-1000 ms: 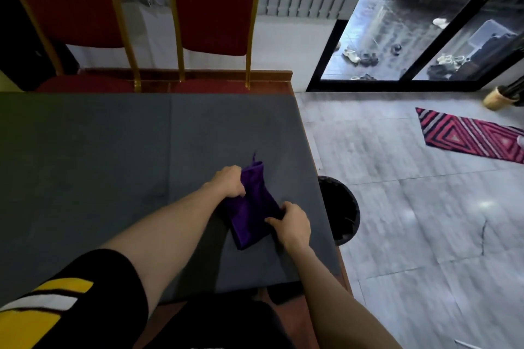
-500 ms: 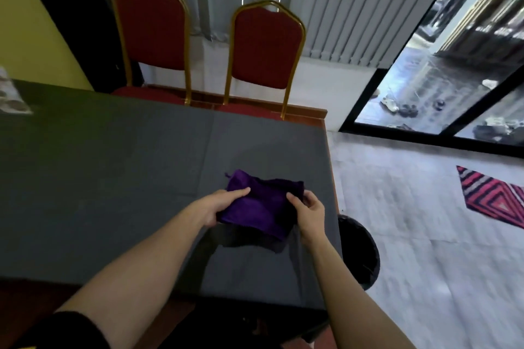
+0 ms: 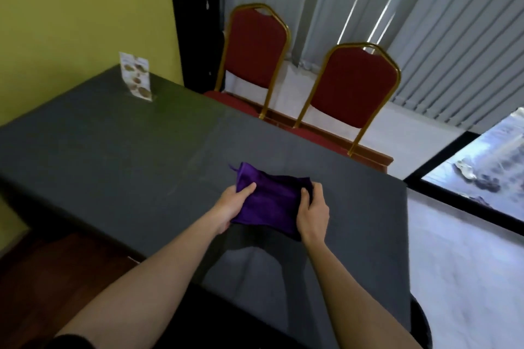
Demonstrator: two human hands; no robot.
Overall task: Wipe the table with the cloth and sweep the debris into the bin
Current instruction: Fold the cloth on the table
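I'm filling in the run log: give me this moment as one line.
stage: cloth in hand, not yet wiping | left hand: grips cloth | right hand: grips cloth | table: no debris visible

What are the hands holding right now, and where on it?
Both hold the purple cloth: the left hand grips its left edge, the right hand its right edge, above the table.

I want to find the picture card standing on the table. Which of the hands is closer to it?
Left. The left hand grips the purple cloth's left edge, on the card's side. The right hand holds the opposite edge, farther away.
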